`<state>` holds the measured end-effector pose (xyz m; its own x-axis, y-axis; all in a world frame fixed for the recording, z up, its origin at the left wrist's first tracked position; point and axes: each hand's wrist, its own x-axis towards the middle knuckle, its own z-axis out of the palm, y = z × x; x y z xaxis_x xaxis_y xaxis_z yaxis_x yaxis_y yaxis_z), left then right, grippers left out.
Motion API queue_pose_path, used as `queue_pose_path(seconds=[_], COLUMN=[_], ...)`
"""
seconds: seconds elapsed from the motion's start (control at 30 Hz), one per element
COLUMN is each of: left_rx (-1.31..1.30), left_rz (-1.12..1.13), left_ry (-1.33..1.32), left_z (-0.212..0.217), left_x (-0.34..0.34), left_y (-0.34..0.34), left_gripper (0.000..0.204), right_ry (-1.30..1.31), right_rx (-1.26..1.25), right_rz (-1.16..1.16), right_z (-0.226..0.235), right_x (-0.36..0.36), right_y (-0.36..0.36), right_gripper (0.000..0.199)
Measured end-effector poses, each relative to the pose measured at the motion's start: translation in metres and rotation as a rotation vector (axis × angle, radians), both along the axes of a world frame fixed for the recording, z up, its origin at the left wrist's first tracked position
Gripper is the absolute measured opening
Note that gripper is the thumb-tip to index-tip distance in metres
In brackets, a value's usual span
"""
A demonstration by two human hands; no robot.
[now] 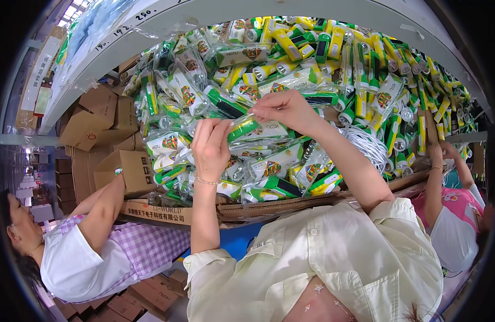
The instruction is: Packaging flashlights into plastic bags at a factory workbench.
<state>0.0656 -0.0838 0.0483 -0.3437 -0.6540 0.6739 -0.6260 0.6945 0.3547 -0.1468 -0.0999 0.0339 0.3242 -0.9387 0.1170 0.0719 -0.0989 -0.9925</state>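
Note:
Between my hands is a green and yellow flashlight (243,127) in a clear plastic bag. My left hand (211,145) is closed on the bag's left side, its fingers bent over the edge. With thumb and fingertips pinched together, my right hand (286,110) grips the bag's upper right end. Just beneath lies a heap of bagged flashlights (279,163), many with white printed cards inside. A bundle of white cables (368,147) rests on the heap below my right forearm.
Cardboard edging (247,210) runs along the heap's near side. Open brown boxes (127,170) stand at the left, where a co-worker's arm (105,206) reaches in. Another co-worker's hands (443,153) work at the far right. A pale metal frame (204,19) arches across the back.

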Motion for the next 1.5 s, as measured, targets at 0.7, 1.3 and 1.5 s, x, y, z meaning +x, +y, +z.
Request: queue_pose_path(seconds=[0.7, 1.3, 1.5], left_rx=[0.317, 0.351, -0.245], left_rz=[-0.042, 0.334, 0.815], left_ry=[0.046, 0.271, -0.298], left_z=[0.007, 0.046, 0.024], left_x=[-0.006, 0.174, 0.167], left_y=[0.0, -0.095, -0.121], left_gripper=[0.008, 0.013, 0.023], right_ry=[0.722, 0.983, 1.081], right_rx=[-0.888, -0.388, -0.542], right_rz=[-0.152, 0.175, 0.346], right_z=[0.016, 0.001, -0.073], right_x=[0.016, -0.079, -0.126], right_y=[-0.001, 0.036, 0.1], right_gripper=[0.018, 0.023, 0.011])
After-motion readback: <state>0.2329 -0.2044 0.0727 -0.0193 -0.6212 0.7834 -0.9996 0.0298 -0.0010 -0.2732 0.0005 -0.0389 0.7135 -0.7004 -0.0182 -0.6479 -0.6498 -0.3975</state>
